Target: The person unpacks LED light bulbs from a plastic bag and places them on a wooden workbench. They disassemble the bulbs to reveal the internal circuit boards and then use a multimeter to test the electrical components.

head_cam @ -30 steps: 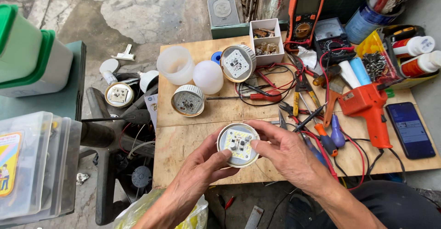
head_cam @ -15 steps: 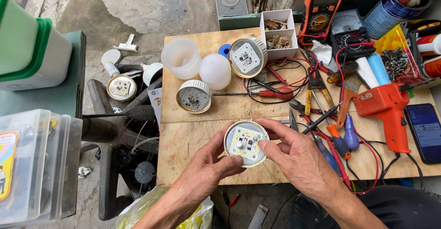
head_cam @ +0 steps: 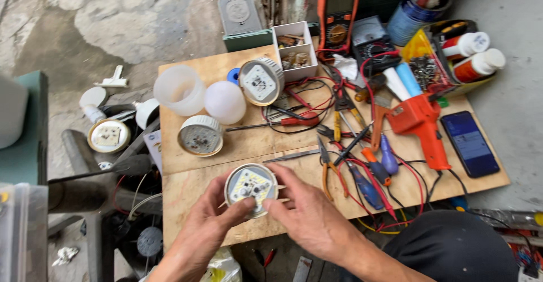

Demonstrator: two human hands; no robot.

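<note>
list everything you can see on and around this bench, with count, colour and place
round LED bulb base: 1, white with yellow board, bench front, held in both hands
other bulb bases: 3, white, two on the bench's left half, one left of it
diffuser domes: 2, translucent white, bench back left
multimeter: 1, orange and black, back centre
parts box: 1, white, back centre
soldering gun: 1, orange, right
phone: 1, dark, far right
pliers and screwdrivers: several, mixed colours, centre
wooden bench top: 1, tan
left hand: on the base
right hand: on the base

Both hands [head_cam: 266, 217] close together, fingers curled
</note>
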